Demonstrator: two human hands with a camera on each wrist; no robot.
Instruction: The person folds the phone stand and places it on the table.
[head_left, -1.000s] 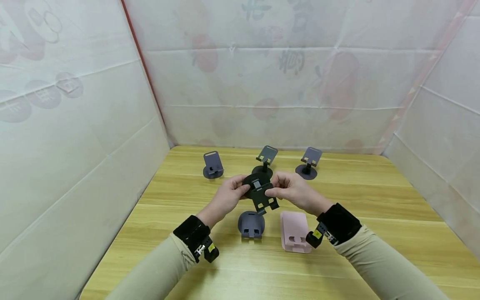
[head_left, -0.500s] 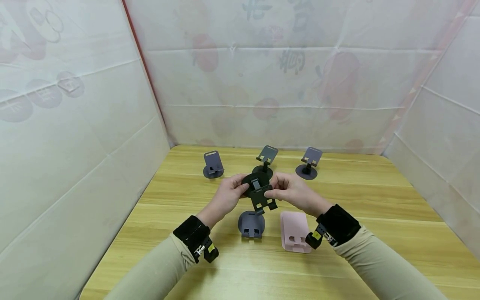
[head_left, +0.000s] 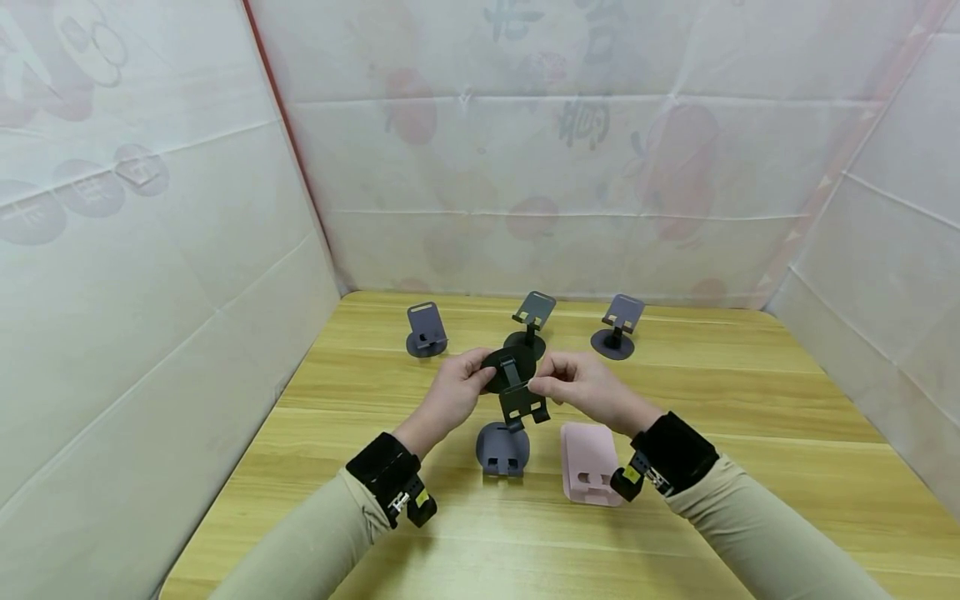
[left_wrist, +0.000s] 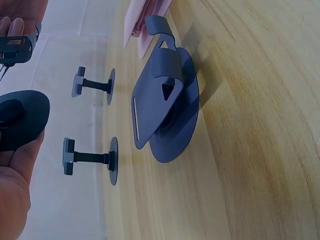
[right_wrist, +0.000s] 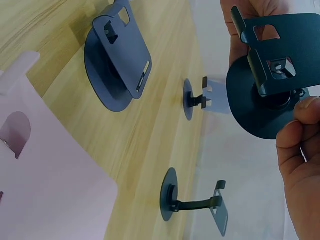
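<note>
- Black plastic phone stand point(head_left: 513, 384) was held above the wooden table point(head_left: 750, 417), between both hands.
- Left hand point(head_left: 453, 393) curled its fingers round the stand's round base.
- Right hand point(head_left: 581, 386) pinched the stand's hinged plate between thumb and fingers.
- Beneath it, a grey folded stand point(head_left: 502, 449) lay on the table, just beside a pink stand point(head_left: 590, 463).
- Three grey stands stood upright near the back wall.
</note>
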